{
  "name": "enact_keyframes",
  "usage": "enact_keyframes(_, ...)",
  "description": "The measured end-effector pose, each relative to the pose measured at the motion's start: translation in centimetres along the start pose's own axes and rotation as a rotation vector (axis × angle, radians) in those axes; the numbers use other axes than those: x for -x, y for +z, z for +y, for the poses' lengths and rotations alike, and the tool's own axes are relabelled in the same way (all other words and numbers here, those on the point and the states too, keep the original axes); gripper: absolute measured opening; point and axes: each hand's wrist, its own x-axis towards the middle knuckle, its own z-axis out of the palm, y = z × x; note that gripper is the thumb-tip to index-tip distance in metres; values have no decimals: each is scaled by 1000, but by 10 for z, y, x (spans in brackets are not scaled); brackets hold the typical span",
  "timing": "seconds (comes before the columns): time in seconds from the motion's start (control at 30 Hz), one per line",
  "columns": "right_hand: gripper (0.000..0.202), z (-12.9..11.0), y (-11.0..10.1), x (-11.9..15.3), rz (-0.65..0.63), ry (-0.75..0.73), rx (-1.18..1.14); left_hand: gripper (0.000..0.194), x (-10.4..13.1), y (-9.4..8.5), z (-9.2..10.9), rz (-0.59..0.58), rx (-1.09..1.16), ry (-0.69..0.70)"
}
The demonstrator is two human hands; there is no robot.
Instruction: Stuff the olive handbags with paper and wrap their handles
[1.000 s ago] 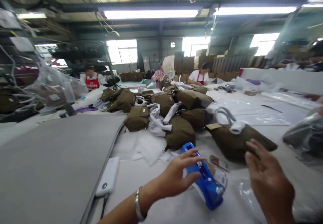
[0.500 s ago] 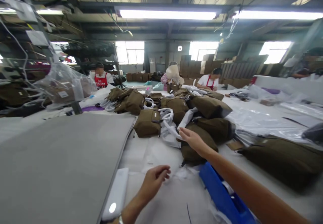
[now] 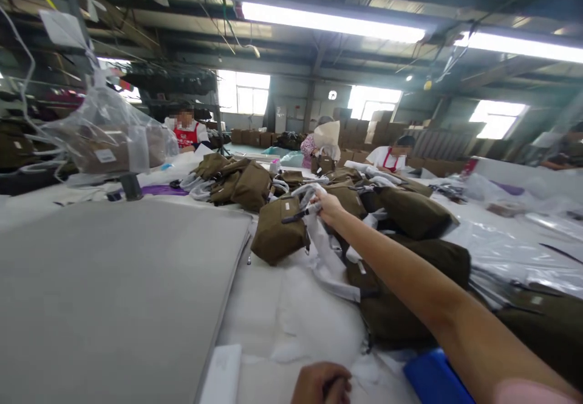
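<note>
Centrally, a boxy, olive-brown, white-labelled bag [image 3: 279, 234] sat tilted beside similar bags [image 3: 403, 209], its pale-wrapped handles [image 3: 306, 192] clasped in the right hand [image 3: 328, 206], fingers closed; the left hand [image 3: 321, 383] curled loosely, contents indiscernible.

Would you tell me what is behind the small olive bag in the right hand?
Other olive bags lie heaped behind the held bag, which the right hand grips at its handles; whatever its body covers cannot be seen.

Bright ceiling tubes [image 3: 332, 22] and windows [image 3: 244, 92] glare; edges stretch.
</note>
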Motion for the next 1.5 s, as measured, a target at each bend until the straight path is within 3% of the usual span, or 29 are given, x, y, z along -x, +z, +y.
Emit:
enact_keyframes(0.1, 42, -68, -4, -6, -4, -92, -87, 31, 6, -6, 21, -45, -71, 37)
enact_keyframes(0.17, 38, -120, -34, -6, 30, -139, -96, 33, 10, -11, 35, -57, -102, 40)
enact_keyframes(0.27, 47, -190, -117, 8, 108, -254, -72, 35, 10, -16, 46, -89, -127, 42)
enact_keyframes(0.37, 66, -234, -217, 48, 269, -383, -39, 37, 6, -17, 47, -119, -153, 41)
enact_keyframes(0.47, 45, -235, -304, 99, 512, -489, -48, 40, 3, -18, 47, -136, -141, 34)
enact_keyframes(0.53, 32, -210, -346, 131, 846, -453, -131, 42, 3, -19, 50, -140, -123, 24)
enact_keyframes(0.6, 31, -166, -370, 164, 947, -375, -135, 45, 4, -20, 55, -130, -114, 9)
enact_keyframes(0.73, 27, -53, -381, 239, 933, -82, -97, 47, 4, -21, 63, -98, -95, -19)
enact_keyframes(0.83, 36, 16, -379, 296, 748, 189, -69, 51, 3, -20, 64, -96, -55, -41)
enact_keyframes(0.9, 42, 40, -381, 324, 591, 333, -54, 54, 3, -19, 65, -102, -33, -56)
enact_keyframes(1.03, 50, 42, -395, 352, 369, 522, 64, 59, 3, -18, 72, -83, -12, -88)
enact_keyframes(1.1, 53, 34, -403, 354, 351, 536, 195, 59, 4, -17, 75, -81, -15, -93)
enact_keyframes(1.2, 53, 22, -405, 346, 409, 410, 454, 60, 4, -17, 75, -94, -23, -94)
enact_keyframes(1.37, 71, 16, -385, 294, 448, 86, 780, 64, 0, -17, 65, -141, -99, -46)
enact_keyframes(1.5, 78, 8, -378, 241, 366, 69, 1031, 56, 1, -16, 58, -146, -145, -3)
